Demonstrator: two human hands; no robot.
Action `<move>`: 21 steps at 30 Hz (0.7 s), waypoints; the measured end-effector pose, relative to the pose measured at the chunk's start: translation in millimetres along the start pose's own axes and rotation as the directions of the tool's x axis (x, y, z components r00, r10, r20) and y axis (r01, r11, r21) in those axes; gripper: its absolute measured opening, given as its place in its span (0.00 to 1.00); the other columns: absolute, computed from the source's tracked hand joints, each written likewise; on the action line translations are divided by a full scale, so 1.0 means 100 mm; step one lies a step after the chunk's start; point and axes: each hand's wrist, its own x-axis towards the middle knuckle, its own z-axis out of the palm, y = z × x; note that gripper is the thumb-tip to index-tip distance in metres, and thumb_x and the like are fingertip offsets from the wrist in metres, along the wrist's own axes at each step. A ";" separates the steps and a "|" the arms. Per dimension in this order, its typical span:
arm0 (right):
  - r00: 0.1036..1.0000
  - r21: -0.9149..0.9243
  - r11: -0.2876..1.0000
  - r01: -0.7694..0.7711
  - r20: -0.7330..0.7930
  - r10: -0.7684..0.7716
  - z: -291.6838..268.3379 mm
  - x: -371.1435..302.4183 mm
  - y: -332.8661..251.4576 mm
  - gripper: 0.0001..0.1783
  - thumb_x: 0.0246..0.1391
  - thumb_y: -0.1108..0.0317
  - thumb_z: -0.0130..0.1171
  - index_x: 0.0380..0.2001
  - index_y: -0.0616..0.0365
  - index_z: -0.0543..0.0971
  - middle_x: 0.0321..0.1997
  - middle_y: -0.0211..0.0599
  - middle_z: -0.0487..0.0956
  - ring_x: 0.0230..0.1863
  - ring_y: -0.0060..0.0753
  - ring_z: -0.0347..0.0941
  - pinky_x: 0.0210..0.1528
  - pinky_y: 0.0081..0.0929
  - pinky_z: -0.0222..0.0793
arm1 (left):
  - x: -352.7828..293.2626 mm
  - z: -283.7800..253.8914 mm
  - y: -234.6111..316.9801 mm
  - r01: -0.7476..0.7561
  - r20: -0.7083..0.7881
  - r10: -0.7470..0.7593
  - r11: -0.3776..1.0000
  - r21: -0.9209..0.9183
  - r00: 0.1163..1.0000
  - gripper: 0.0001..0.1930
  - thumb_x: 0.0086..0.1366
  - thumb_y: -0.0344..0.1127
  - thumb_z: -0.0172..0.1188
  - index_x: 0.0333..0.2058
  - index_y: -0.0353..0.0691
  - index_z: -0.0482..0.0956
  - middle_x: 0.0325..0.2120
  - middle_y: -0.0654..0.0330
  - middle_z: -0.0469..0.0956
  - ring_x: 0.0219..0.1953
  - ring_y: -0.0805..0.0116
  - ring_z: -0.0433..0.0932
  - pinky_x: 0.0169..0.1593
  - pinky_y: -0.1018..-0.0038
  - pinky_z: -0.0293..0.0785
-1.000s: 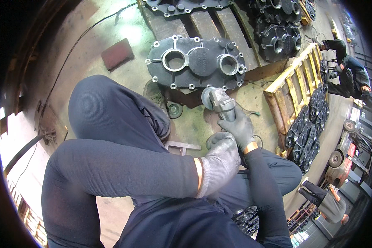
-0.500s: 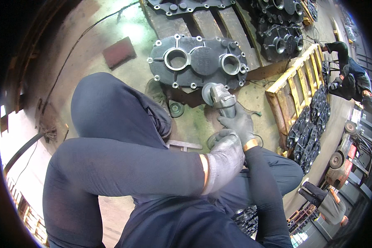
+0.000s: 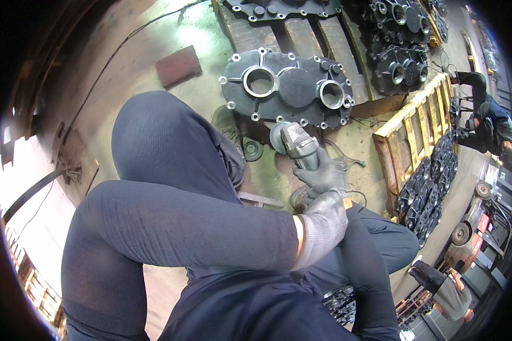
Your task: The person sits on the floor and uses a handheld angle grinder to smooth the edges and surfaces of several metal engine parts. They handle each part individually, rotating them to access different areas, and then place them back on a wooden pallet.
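Gloved right hand [image 3: 323,175] gripping angle grinder [image 3: 294,143], left hand [image 3: 323,219] behind, metal casting [image 3: 287,88] on pallet [image 3: 301,34]

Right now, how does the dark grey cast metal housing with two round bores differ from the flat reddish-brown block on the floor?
The dark grey cast metal housing is large, ribbed and ringed with bolt holes; the flat reddish-brown block is small, plain and rectangular. The housing rests on wooden pallet boards; the block lies on bare concrete. Neither is touched by a hand.

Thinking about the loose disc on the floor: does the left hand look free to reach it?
Probably not at once: the left hand is wrapped around the angle grinder. The small disc lies uncovered nearby.
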 end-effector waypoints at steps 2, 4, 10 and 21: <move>1.000 -0.001 1.000 0.003 0.002 -0.003 0.04 0.02 -0.02 0.43 0.46 0.43 0.76 0.63 0.51 0.79 0.54 0.53 0.88 0.57 0.59 0.85 0.60 0.52 0.78 | 0.01 0.02 0.01 0.010 0.028 -0.010 1.000 -0.006 1.000 0.11 0.61 0.37 0.64 0.35 0.41 0.93 0.32 0.54 0.87 0.35 0.52 0.85 0.46 0.51 0.77; 0.998 -0.013 0.998 0.055 -0.024 -0.056 0.09 0.06 -0.08 0.43 0.46 0.43 0.76 0.64 0.50 0.78 0.55 0.53 0.88 0.58 0.59 0.85 0.61 0.53 0.77 | 0.01 0.02 0.02 0.058 0.081 -0.057 0.998 0.001 0.995 0.10 0.61 0.36 0.64 0.35 0.41 0.93 0.32 0.55 0.87 0.35 0.52 0.85 0.47 0.52 0.77; 0.999 -0.033 0.999 0.022 -0.041 -0.023 0.11 0.16 -0.09 0.44 0.46 0.43 0.78 0.64 0.49 0.78 0.55 0.52 0.88 0.58 0.59 0.85 0.61 0.52 0.77 | 0.04 -0.11 -0.10 -0.010 0.200 0.008 1.000 0.007 0.980 0.16 0.65 0.38 0.64 0.46 0.41 0.93 0.37 0.53 0.90 0.36 0.52 0.86 0.42 0.43 0.78; 0.998 -0.080 0.996 -0.037 0.050 0.041 0.01 0.08 -0.18 0.48 0.46 0.46 0.79 0.69 0.51 0.75 0.60 0.51 0.86 0.62 0.56 0.83 0.65 0.47 0.77 | -0.09 -0.09 -0.08 0.070 -0.045 -0.068 0.996 0.061 0.997 0.09 0.60 0.35 0.66 0.36 0.43 0.93 0.29 0.60 0.88 0.32 0.56 0.85 0.41 0.54 0.77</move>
